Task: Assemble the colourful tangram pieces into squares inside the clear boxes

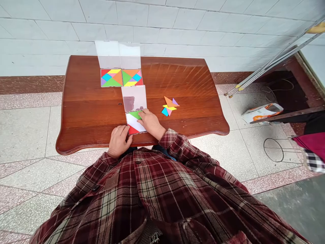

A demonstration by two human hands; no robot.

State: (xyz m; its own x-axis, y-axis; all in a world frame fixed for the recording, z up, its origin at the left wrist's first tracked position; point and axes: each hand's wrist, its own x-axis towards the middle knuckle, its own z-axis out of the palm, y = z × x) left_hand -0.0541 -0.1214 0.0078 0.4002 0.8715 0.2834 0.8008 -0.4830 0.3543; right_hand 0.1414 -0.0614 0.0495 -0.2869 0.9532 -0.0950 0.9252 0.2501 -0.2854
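Observation:
An open clear tangram case (133, 122) lies near the table's front edge, its lid (134, 98) folded back. Inside it lie a green piece (135, 114) and a red piece (132, 130) on a white base. My right hand (151, 123) rests on the case's right side, fingers curled with fingertips on the green piece. My left hand (118, 140) sits at the case's left edge, fingers bent against it. Loose pieces (169, 106), orange, purple, yellow, blue and pink, lie in a small heap to the right.
Two more open cases (121, 77) filled with coloured pieces lie at the back of the brown wooden table (83, 115). A tiled wall stands behind. On the floor to the right are a cardboard box (261, 112), metal poles and a wire ring.

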